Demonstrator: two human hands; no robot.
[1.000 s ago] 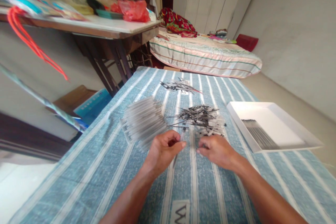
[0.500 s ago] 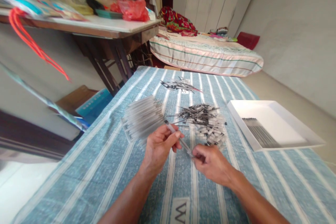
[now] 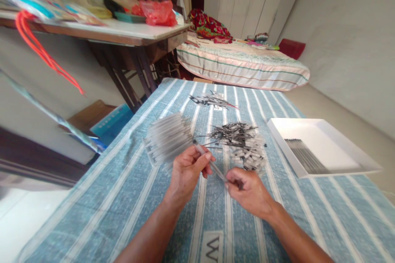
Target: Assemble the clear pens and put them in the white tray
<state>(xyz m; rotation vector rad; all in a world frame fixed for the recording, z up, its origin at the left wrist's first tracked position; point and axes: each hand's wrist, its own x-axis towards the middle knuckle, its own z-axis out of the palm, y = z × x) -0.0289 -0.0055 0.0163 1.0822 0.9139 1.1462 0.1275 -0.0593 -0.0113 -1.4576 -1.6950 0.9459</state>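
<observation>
A slim, clear pen-like tube (image 3: 217,170) with a dark upper end slants between my hands. My left hand (image 3: 189,168) pinches its upper part between thumb and fingers. At its lower end, the thumb and fingers of my right hand (image 3: 248,189) are closed on the tip. Left of centre lies a stack of clear tubes (image 3: 168,135), beside my left hand. A loose heap of dark thin pieces (image 3: 233,133) and whitish short pieces (image 3: 250,153) lies beyond my right hand.
A white open box (image 3: 336,144) at the right holds a row of dark-tipped pens (image 3: 305,157). A small pile of dark and clear parts (image 3: 211,100) lies farther back on the striped cloth (image 3: 148,213). A desk (image 3: 129,35) and a bed (image 3: 243,63) stand beyond.
Both hands keep their grip on the tube. My right hand has shifted very slightly, and its fingers have turned a little; the piles look unchanged.
</observation>
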